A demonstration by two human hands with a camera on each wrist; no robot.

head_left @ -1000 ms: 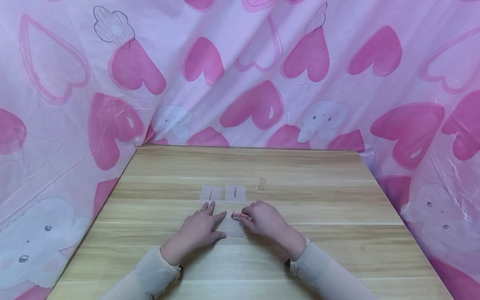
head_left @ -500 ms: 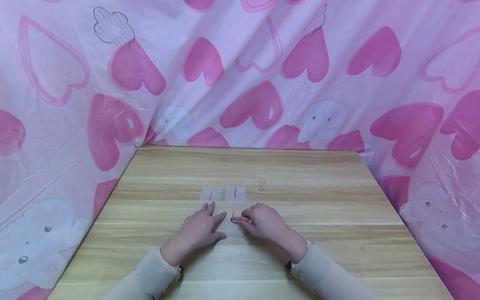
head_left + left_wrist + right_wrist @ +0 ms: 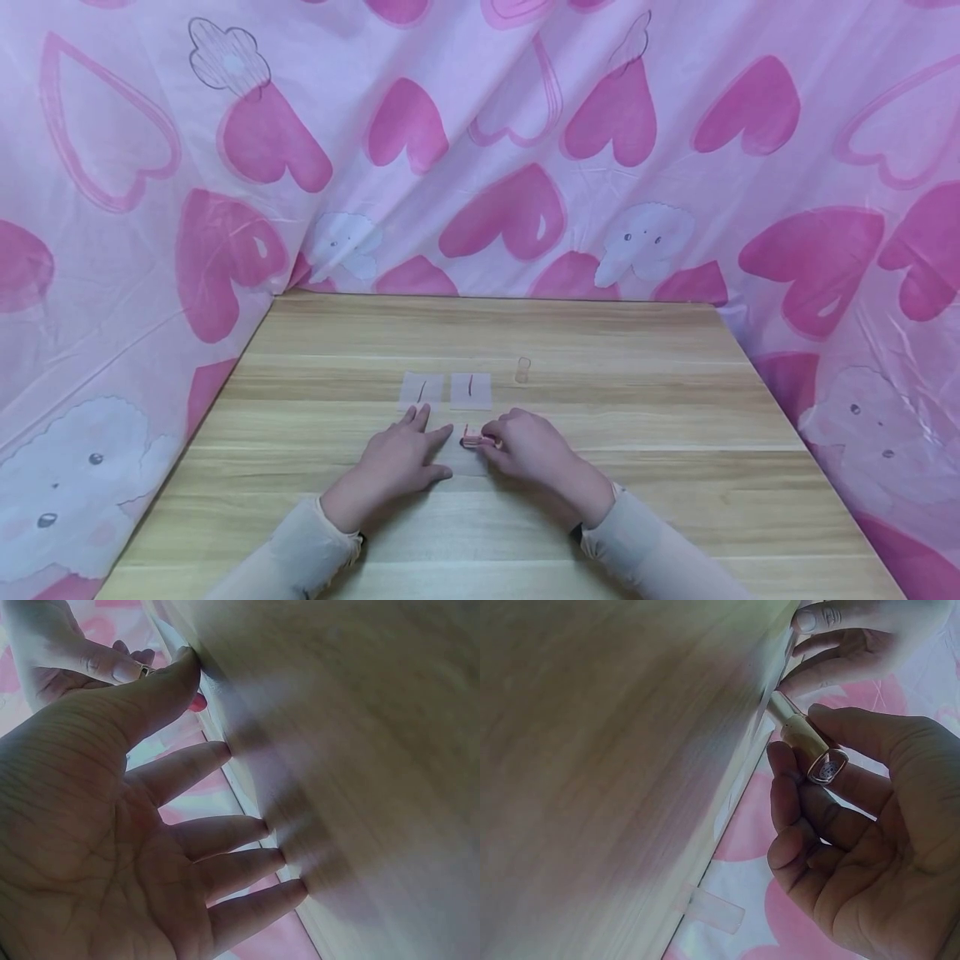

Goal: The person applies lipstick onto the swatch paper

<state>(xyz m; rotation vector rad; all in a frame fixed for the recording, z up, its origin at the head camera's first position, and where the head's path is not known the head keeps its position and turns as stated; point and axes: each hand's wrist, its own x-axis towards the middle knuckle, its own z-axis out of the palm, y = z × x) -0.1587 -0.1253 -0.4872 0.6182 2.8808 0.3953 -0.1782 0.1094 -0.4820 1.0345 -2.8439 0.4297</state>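
In the head view my right hand [image 3: 534,446] pinches a lipstick [image 3: 476,441] between thumb and fingers. Its dark red tip is at a small white paper [image 3: 471,467], where a short red stroke [image 3: 466,429] shows just beyond it. The right wrist view has the gold tube [image 3: 804,739] with its square base facing the camera. With fingers spread, my left hand [image 3: 399,457] rests its fingertips on the table and the paper's left side. Part of that paper is hidden under both hands. The left wrist view gives the palm [image 3: 97,862], holding nothing.
Two white paper squares, the left one [image 3: 422,390] and the right one [image 3: 471,392], lie beyond the hands, each with one red line. Farther right a clear cap [image 3: 523,370] lies on the wooden table [image 3: 637,375]. A pink heart-print curtain [image 3: 502,208] surrounds it.
My right hand has drawn the lipstick slightly toward the near edge, and more of the red stroke shows behind it. The left hand has stayed in place.
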